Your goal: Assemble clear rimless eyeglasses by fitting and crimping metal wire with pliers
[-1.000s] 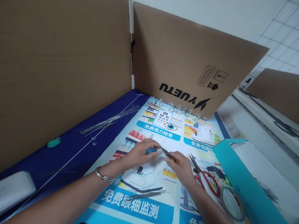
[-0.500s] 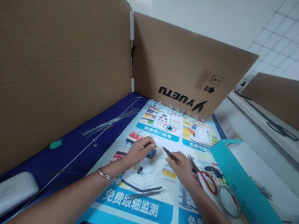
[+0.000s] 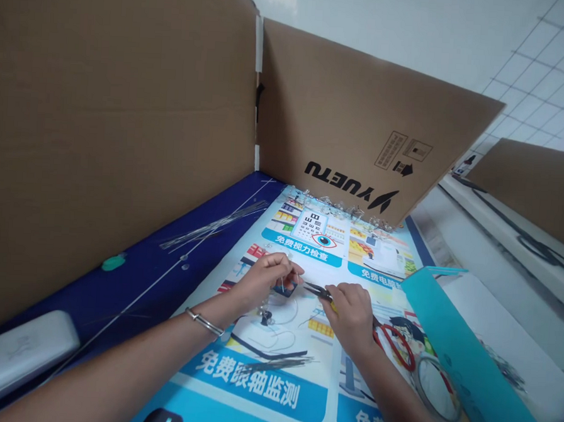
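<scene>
Above the printed poster (image 3: 303, 338), my left hand (image 3: 272, 275) pinches a thin piece of wire (image 3: 282, 283), its far end too fine to trace. My right hand (image 3: 350, 309) is wrapped round a pair of pliers (image 3: 319, 291) with dark pointed jaws and a bit of yellow on the handle. The jaw tips are close to the fingertips of my left hand; whether they touch the wire I cannot tell. Below my hands lies a bundle of cut wires (image 3: 278, 364). Red-handled scissors (image 3: 400, 346) lie beside my right forearm, partly hidden by it.
Cardboard walls (image 3: 127, 102) rise at left and back. Small wire pieces (image 3: 352, 209) line the back wall's foot. Longer wires (image 3: 215, 223) and a green lump (image 3: 113, 262) lie on blue cloth. A white case (image 3: 23, 355), wire coil (image 3: 438, 386) and teal folder (image 3: 468, 353) stand nearer.
The pliers have swung to point more to the left, and their tips have come closer to my left fingertips. The view has shifted slightly.
</scene>
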`<state>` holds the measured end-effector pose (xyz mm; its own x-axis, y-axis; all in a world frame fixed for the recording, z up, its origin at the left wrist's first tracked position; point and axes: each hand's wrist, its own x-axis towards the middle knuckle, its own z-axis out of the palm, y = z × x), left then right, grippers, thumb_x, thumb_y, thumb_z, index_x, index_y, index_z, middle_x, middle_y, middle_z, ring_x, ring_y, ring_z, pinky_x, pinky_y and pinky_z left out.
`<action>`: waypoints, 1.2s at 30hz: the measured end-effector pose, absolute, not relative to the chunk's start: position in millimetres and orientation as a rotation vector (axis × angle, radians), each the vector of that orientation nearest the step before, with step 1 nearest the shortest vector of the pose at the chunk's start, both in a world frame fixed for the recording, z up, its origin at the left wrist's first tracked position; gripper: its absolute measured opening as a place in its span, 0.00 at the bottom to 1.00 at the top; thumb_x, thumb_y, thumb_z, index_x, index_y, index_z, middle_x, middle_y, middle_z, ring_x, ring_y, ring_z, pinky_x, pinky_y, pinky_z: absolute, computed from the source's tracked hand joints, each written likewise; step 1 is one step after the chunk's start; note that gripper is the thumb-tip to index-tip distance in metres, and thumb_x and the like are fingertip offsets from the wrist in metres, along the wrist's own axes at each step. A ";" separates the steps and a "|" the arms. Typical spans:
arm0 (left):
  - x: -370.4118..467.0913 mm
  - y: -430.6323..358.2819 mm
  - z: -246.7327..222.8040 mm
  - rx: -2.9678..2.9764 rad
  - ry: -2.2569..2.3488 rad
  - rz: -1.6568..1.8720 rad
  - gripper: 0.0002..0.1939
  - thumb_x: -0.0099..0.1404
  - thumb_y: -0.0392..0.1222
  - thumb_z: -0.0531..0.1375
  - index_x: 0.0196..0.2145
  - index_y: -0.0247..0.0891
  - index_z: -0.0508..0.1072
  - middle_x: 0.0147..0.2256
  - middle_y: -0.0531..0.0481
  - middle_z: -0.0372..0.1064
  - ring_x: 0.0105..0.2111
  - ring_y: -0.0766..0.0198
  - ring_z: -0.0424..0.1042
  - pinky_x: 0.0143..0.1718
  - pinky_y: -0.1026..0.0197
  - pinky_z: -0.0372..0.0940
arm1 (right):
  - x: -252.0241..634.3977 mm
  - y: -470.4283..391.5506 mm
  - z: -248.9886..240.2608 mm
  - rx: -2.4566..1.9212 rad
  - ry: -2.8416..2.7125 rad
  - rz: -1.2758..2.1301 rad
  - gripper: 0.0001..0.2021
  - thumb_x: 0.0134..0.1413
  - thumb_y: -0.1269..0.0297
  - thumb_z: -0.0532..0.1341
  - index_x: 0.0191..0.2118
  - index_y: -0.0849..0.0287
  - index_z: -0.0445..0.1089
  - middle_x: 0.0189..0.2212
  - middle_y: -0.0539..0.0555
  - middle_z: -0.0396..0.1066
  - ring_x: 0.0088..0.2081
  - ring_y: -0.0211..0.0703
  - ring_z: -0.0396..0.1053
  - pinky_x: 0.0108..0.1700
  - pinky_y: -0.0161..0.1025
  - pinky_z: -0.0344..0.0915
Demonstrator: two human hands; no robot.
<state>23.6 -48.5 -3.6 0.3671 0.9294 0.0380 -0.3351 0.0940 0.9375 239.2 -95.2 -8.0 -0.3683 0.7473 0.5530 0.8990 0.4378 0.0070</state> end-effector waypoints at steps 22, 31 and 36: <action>27.6 -48.7 -12.8 0.884 0.763 0.916 0.07 0.55 0.40 0.57 0.26 0.34 0.64 0.32 0.44 0.70 0.26 0.68 0.70 0.21 0.68 0.64 | 241.8 -98.4 -3.6 -1.232 -2.360 -0.638 0.12 0.54 0.64 0.56 0.45 0.55 0.66 0.34 0.55 0.66 0.37 0.44 0.60 0.39 0.43 0.53; 27.6 -48.2 -14.1 0.886 0.774 0.884 0.06 0.55 0.39 0.57 0.26 0.33 0.65 0.31 0.45 0.70 0.24 0.68 0.70 0.21 0.67 0.65 | 243.0 -99.3 -3.8 -1.222 -2.374 -0.628 0.12 0.54 0.66 0.56 0.45 0.54 0.65 0.34 0.54 0.67 0.36 0.43 0.60 0.38 0.42 0.53; 28.0 -47.1 -16.8 0.890 0.801 0.886 0.06 0.54 0.39 0.58 0.25 0.33 0.65 0.29 0.45 0.71 0.22 0.69 0.69 0.21 0.67 0.65 | 242.3 -99.6 -3.0 -1.227 -2.384 -0.614 0.12 0.54 0.66 0.55 0.45 0.54 0.65 0.34 0.54 0.66 0.37 0.42 0.60 0.37 0.41 0.53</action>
